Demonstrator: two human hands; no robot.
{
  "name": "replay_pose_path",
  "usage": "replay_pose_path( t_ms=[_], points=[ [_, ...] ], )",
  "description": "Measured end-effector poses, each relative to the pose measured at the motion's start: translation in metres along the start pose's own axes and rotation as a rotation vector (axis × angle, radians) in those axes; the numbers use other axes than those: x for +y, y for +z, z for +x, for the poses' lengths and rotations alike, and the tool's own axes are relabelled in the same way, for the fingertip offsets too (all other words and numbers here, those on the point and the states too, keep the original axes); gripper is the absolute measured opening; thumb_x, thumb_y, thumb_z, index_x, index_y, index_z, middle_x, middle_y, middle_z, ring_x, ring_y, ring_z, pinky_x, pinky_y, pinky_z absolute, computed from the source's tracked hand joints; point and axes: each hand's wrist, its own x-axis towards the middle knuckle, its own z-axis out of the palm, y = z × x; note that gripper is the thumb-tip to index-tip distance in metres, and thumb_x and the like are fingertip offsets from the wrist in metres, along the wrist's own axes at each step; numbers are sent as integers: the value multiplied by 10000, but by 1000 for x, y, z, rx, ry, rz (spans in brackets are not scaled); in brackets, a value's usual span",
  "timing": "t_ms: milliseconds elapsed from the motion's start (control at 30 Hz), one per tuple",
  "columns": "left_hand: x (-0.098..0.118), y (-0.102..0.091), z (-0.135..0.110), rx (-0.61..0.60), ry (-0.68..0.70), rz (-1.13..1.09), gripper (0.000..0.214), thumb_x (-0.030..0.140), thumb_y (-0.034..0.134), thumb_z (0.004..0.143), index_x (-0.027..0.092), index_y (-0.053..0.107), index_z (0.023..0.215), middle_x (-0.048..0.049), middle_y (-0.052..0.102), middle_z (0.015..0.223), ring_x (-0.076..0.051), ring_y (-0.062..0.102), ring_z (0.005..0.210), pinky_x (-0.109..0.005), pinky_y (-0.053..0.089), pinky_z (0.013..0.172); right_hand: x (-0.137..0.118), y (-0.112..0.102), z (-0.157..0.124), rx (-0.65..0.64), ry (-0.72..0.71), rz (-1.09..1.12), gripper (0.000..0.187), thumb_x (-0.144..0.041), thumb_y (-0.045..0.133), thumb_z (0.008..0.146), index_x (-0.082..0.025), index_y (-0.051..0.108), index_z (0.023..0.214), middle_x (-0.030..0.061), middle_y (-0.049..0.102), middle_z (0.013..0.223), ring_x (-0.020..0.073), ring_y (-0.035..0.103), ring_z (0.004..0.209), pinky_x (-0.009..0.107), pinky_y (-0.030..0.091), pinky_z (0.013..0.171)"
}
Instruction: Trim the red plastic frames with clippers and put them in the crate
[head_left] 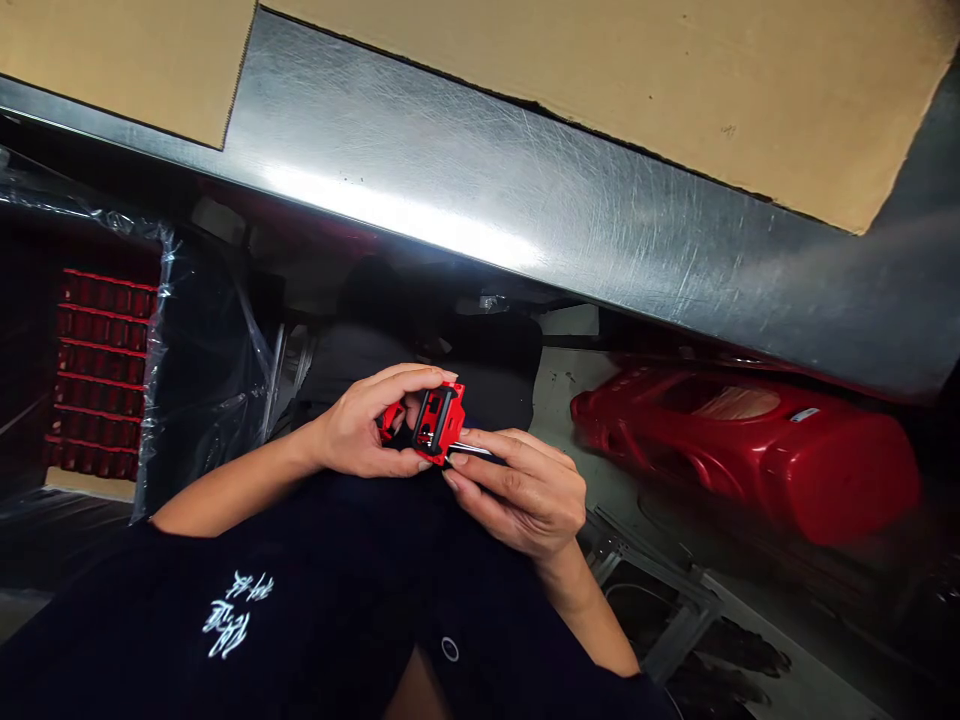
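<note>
In front of my chest, my left hand (382,420) grips a small red and black plastic part (441,424) between thumb and fingers. A dark recess with small details shows on the part's near face. My right hand (521,490) pinches a thin, shiny metal tool (478,452) that looks like tweezers. The tool's tip meets the right side of the plastic part, and its exact contact is hidden. Another bit of red (390,420) shows inside my left palm; whether it belongs to the same part I cannot tell.
Beyond my hands runs a scratched metal table (420,130) with cardboard sheets (637,90) on it. To the left, plastic film (161,300) lines a container with rows of red parts (103,375). A large red plastic shell (750,440) lies at right, below the table edge.
</note>
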Motion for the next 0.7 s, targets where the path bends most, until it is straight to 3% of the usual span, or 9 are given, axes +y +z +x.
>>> replay_pose_path(
  t_ms=[200,467,700],
  points=[
    [0,-2,0,-33,1,7,788,406,826,787,211,506,1481,-202,693,1307,-310,707,1165,-458,628,955,0,-2,-1,-19,-3,3,108,-146,807,835,-197,785,928,91,818,934,180,769,698,288,618,596],
    [-1,-15,2,-130,18,21,901,441,869,761,220,458,1531,-205,688,1293,-289,710,1124,-408,639,903,-3,-13,8,-186,35,9,110,-141,772,889,-179,791,991,89,821,989,190,802,791,267,649,671],
    [-1,-21,1,-108,8,19,891,469,872,747,210,492,1511,-207,692,1282,-284,717,1072,-405,640,878,-7,-14,19,-229,36,4,119,-144,740,919,-191,788,1016,71,823,996,195,808,850,276,680,735]
  ],
)
